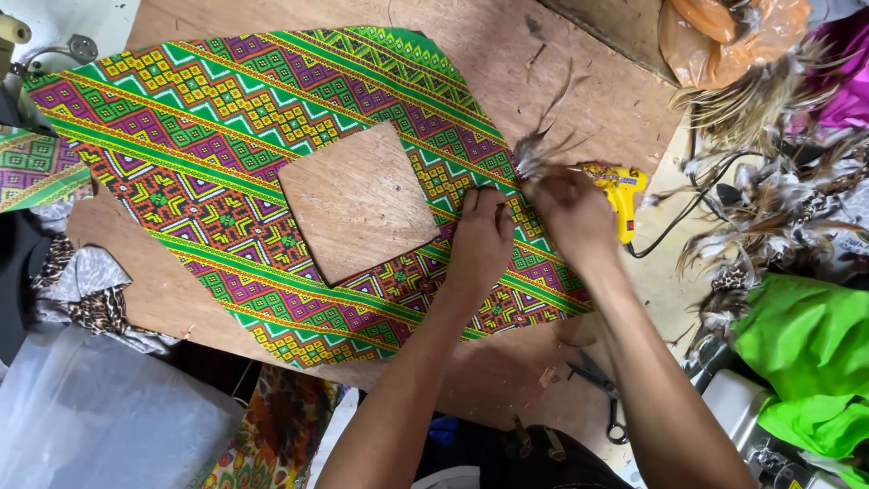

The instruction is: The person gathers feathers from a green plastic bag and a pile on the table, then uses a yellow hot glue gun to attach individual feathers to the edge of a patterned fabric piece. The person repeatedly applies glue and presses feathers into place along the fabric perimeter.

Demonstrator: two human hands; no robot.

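Observation:
A large piece of bright patterned fabric (226,145) in green, purple, yellow and red lies flat on a wooden board (362,199), with a square hole cut in its middle. My left hand (480,240) presses down on the fabric near its right edge. My right hand (570,213) pinches a feather (539,149) against that same edge, the feather's grey-brown plume sticking up and away. A yellow glue gun (620,195) lies on the board just right of my right hand, apart from it.
A heap of loose feathers (769,199) covers the right side, beside bright green cloth (806,353) and an orange plastic bag (724,36). Scissors (602,385) rest near the board's front edge. Leopard-print scraps (90,303) and a sewing machine part (27,54) sit left.

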